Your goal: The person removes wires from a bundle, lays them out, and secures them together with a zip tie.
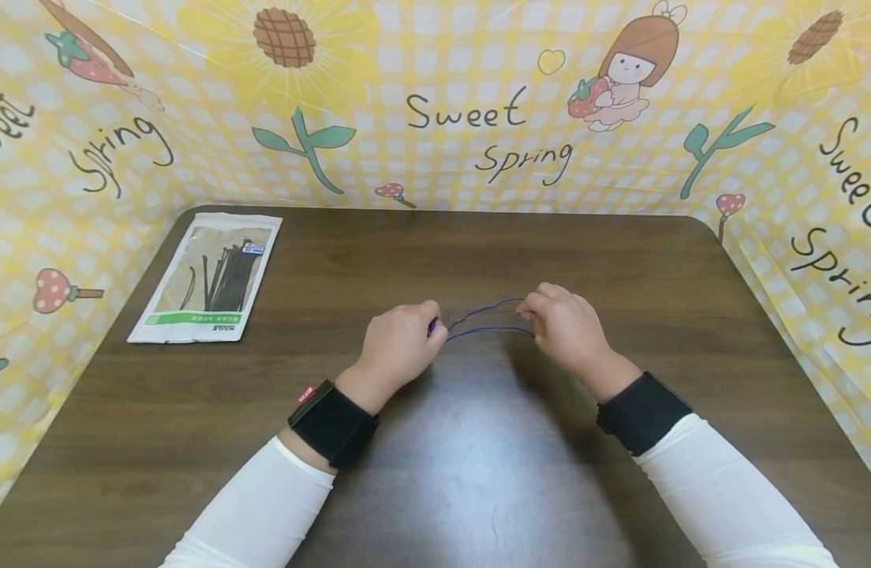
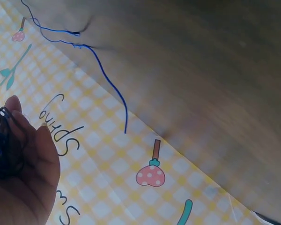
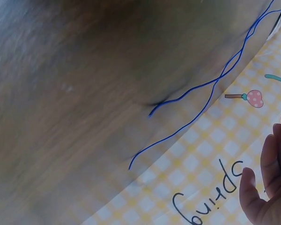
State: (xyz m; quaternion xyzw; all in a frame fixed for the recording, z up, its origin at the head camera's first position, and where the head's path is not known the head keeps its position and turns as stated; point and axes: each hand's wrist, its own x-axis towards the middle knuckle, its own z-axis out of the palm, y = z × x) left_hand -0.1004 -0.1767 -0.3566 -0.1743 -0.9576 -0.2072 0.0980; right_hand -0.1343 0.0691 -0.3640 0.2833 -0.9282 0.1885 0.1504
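Note:
My left hand (image 1: 405, 341) grips a looped bundle of thin blue wire (image 1: 433, 326) above the middle of the table. In the left wrist view the bundle (image 2: 3, 145) looks dark, its loops bunched against the curled fingers. Two strands of blue wire (image 1: 484, 309) cross the gap to my right hand (image 1: 566, 325), whose fingertips pinch at them; the pinch itself is partly hidden. Loose wire (image 3: 196, 86) twists across the right wrist view, with two separate ends at its left. That view cuts off part of the right hand (image 3: 271, 183).
A flat white-edged packet (image 1: 204, 276) with a window showing thin black strips lies at the back left of the brown wooden table (image 1: 407, 252). A yellow checked cloth (image 1: 471, 47) rises behind the table and along both sides. Both wrists wear black bands (image 1: 334, 424).

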